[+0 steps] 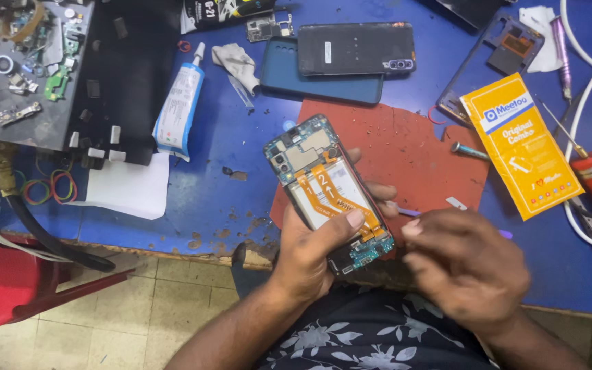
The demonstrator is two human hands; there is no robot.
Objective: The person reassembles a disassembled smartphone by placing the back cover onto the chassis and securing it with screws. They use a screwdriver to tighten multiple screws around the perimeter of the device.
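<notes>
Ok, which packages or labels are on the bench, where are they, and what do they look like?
Yellow packet: right of the red mat, flat rectangle, blue and white label panel.
Glue tube: upper left of the opened phone, white with blue print.
Dark packet: top edge, black with white and yellow print.

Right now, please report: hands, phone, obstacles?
Left hand grips opened phone, thumb on orange ribbon. Right hand beside it, pinching thin tool. Nothing between them.
</notes>
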